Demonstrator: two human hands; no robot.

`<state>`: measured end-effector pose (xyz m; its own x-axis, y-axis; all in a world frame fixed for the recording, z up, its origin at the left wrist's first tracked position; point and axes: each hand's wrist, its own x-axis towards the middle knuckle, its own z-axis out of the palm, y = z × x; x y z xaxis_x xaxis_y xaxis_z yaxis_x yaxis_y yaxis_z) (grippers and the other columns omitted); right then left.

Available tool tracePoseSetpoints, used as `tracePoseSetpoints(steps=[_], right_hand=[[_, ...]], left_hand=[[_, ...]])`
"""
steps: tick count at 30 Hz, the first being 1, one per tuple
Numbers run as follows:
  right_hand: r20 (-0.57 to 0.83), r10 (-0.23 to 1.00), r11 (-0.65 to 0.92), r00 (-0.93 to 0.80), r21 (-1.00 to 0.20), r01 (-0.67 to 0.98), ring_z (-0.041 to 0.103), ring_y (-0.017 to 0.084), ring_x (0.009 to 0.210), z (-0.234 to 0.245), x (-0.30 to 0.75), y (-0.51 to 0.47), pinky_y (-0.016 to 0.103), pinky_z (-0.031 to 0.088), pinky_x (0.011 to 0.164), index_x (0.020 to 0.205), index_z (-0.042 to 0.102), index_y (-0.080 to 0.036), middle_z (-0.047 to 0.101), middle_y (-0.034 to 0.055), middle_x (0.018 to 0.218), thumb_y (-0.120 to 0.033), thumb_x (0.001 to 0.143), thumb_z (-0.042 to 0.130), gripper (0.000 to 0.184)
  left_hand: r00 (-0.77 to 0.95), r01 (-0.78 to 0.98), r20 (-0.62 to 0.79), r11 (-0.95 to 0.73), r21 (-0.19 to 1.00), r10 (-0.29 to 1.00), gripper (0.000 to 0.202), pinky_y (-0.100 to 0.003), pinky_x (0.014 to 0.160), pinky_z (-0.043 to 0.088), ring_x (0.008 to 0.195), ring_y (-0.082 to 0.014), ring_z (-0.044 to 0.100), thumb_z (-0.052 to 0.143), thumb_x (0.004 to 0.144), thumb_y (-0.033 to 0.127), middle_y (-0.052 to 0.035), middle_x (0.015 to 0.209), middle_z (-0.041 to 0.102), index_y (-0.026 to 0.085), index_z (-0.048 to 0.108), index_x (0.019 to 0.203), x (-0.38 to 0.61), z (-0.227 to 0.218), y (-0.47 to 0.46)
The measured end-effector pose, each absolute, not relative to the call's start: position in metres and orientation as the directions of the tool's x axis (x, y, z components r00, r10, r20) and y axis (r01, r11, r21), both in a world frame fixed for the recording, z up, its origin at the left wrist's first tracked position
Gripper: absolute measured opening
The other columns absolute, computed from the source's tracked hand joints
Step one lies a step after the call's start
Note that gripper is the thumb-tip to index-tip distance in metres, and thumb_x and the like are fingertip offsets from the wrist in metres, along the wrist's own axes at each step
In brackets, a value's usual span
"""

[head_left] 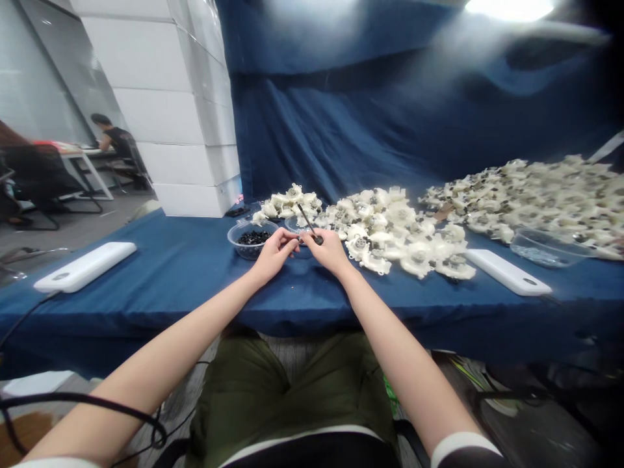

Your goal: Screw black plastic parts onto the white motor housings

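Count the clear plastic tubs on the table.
3: one tub holding black parts beside the left hand, one partly behind the right hand, one at far right; more may be hidden.

A dark blue cloth backdrop (370, 110) hangs in loose folds behind a long table draped in matching blue fabric (146, 305), its creases catching a pale glare from a bright ceiling light (509, 8) at the top edge of the view. To the left rises a tall stack of white rectangular blocks (170, 110), and beyond it a glass partition (34, 71) runs back along the room. Past the stack, a person in a dark short-sleeved top (114, 140) sits at a white-legged desk (88, 169). A black office chair (39, 179) stands nearer, on a smooth grey floor (92, 224).
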<state>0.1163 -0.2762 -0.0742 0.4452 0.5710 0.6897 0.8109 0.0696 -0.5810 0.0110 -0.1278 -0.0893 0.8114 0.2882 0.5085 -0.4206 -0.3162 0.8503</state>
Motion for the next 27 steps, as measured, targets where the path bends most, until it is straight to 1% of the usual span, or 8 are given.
tracePoseSetpoints(steps=[4,7,11,14,16,20,23,27], right_hand=[[0.727,0.533,0.105,0.433,-0.565,0.819,0.058,0.015,0.075,-0.07,0.114,-0.28,0.025,0.044,0.075,0.097,0.075,-0.017,0.066,0.0028,0.081,-0.044,0.092,0.062,0.031],[0.734,0.538,0.133,0.414,-0.559,0.819,0.059,0.015,0.08,-0.069,0.113,-0.28,0.027,0.046,0.081,0.103,0.075,-0.019,0.066,0.0028,0.086,-0.039,0.086,0.069,0.027],[0.7,0.535,0.133,0.473,-0.623,0.771,0.056,0.013,0.075,-0.072,0.116,-0.279,0.026,0.046,0.078,0.109,0.067,-0.019,0.063,0.0004,0.087,-0.038,0.084,0.069,0.031],[0.644,0.561,0.129,0.521,-0.689,0.713,0.053,0.01,0.068,-0.074,0.118,-0.277,0.025,0.044,0.07,0.109,0.062,-0.019,0.059,-0.0018,0.087,-0.038,0.081,0.071,0.035],[0.611,0.595,0.135,0.521,-0.716,0.685,0.053,0.01,0.068,-0.075,0.118,-0.276,0.024,0.044,0.069,0.107,0.061,-0.019,0.059,-0.003,0.086,-0.039,0.079,0.073,0.036],[0.568,0.624,0.13,0.536,-0.753,0.646,0.056,0.012,0.076,-0.076,0.119,-0.273,0.025,0.045,0.076,0.108,0.06,-0.02,0.059,-0.0029,0.085,-0.043,0.083,0.067,0.034],[0.522,0.623,0.083,0.583,-0.785,0.614,0.057,0.013,0.08,-0.076,0.123,-0.275,0.027,0.047,0.079,0.109,0.054,-0.02,0.058,-0.0009,0.092,-0.042,0.081,0.067,0.037],[0.459,0.666,0.002,0.588,-0.79,0.614,0.057,0.013,0.081,-0.068,0.131,-0.295,0.028,0.049,0.077,0.111,0.048,-0.021,0.059,0.0027,0.104,-0.033,0.082,0.063,0.035]], left_hand=[[0.798,-0.416,0.503,-0.301,0.858,0.331,0.043,-0.022,0.063,0.052,0.067,-0.0106,0.061,0.066,0.088,0.055,0.0008,0.071,0.065,0.016,0.061,0.104,0.012,-0.088,-0.127],[0.799,-0.412,0.494,-0.286,0.865,0.343,0.044,-0.022,0.063,0.052,0.067,-0.0109,0.062,0.067,0.087,0.055,-0.0002,0.072,0.067,0.015,0.062,0.105,0.012,-0.087,-0.127],[0.793,-0.422,0.494,-0.264,0.868,0.357,0.041,-0.021,0.064,0.053,0.071,-0.0114,0.062,0.068,0.088,0.05,0.0002,0.074,0.067,0.016,0.06,0.11,0.011,-0.086,-0.128],[0.789,-0.43,0.491,-0.24,0.87,0.369,0.038,-0.02,0.066,0.054,0.071,-0.0106,0.061,0.066,0.09,0.047,0.0009,0.075,0.066,0.018,0.062,0.115,0.008,-0.083,-0.13],[0.801,-0.419,0.473,-0.221,0.881,0.367,0.037,-0.02,0.067,0.054,0.072,-0.0105,0.061,0.065,0.09,0.046,-0.0005,0.077,0.066,0.016,0.066,0.112,0.007,-0.081,-0.132],[0.837,-0.386,0.426,-0.179,0.905,0.344,0.042,-0.022,0.07,0.055,0.083,-0.0141,0.066,0.074,0.084,0.044,-0.0045,0.087,0.071,0.014,0.07,0.113,0.005,-0.081,-0.134],[0.858,-0.366,0.402,-0.17,0.915,0.32,0.049,-0.024,0.071,0.056,0.084,-0.0158,0.068,0.081,0.078,0.042,-0.0054,0.088,0.074,0.014,0.07,0.116,0.005,-0.082,-0.134],[0.869,-0.335,0.376,-0.177,0.926,0.322,0.044,-0.024,0.07,0.056,0.082,-0.0162,0.069,0.079,0.08,0.045,-0.0059,0.085,0.076,0.014,0.074,0.111,0.004,-0.082,-0.134]])
